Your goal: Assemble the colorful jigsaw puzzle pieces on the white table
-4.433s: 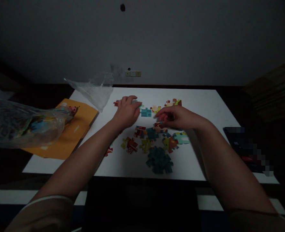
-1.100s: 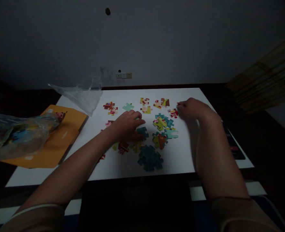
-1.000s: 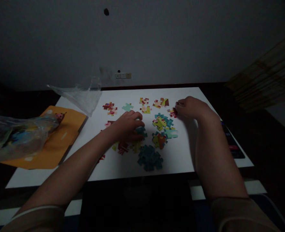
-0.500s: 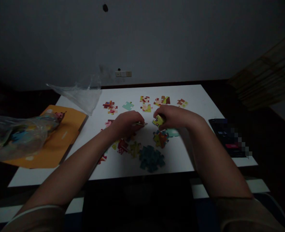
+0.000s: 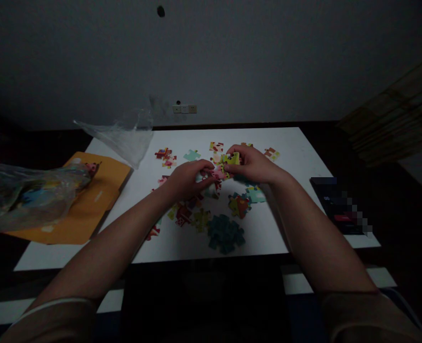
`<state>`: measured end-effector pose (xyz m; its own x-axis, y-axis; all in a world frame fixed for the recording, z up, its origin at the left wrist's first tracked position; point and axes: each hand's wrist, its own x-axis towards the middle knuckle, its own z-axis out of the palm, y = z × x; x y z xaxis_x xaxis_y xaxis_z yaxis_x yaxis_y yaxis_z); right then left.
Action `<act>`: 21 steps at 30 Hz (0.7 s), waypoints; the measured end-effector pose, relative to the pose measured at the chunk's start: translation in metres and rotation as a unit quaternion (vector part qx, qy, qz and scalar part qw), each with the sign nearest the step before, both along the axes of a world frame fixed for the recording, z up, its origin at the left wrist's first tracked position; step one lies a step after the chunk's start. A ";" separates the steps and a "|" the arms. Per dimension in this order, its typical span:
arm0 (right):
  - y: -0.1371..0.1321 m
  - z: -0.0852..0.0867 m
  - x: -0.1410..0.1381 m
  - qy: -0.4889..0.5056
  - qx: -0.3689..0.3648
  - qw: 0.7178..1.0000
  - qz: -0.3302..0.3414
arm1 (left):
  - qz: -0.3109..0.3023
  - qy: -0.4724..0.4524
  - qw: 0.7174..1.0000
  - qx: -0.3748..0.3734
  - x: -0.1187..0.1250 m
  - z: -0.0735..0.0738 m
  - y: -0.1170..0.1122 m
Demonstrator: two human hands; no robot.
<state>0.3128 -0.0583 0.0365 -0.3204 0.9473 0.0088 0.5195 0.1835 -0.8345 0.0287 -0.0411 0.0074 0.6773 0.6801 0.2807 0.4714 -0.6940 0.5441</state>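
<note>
My left hand pinches a pink and white jigsaw puzzle piece over the middle of the table. Against its right side, my right hand grips a yellow-green jigsaw puzzle piece. The two pieces meet or overlap between my fingertips; whether they interlock I cannot tell. Loose pieces lie below and around my hands, among them a pile of dark teal pieces, a green and orange piece and a dark red piece. My fingers hide parts of both held pieces.
On the left of the white table lies an orange folder, partly under a clear plastic bag with colourful contents. Another clear bag stands behind it. A dark phone-like device lies at the right edge.
My hands have come together and lifted slightly. The yellow-green piece has moved up off the table to meet the piece in my left hand, which now shows its pink face.
</note>
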 end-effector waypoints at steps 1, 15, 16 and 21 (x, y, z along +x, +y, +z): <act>0.002 -0.005 -0.005 -0.005 0.011 1.000 -0.016 | 0.005 0.004 1.000 0.010 -0.001 0.000 0.001; 0.009 -0.015 -0.007 -0.226 0.064 0.972 -0.013 | -0.038 0.200 0.978 0.049 0.000 -0.014 -0.002; 0.009 -0.014 -0.006 -0.230 0.062 0.971 -0.014 | -0.039 0.219 0.974 0.040 -0.001 -0.015 -0.004; 0.005 -0.010 -0.006 -0.227 0.053 0.972 -0.025 | -0.039 0.279 0.959 0.013 -0.008 -0.014 -0.003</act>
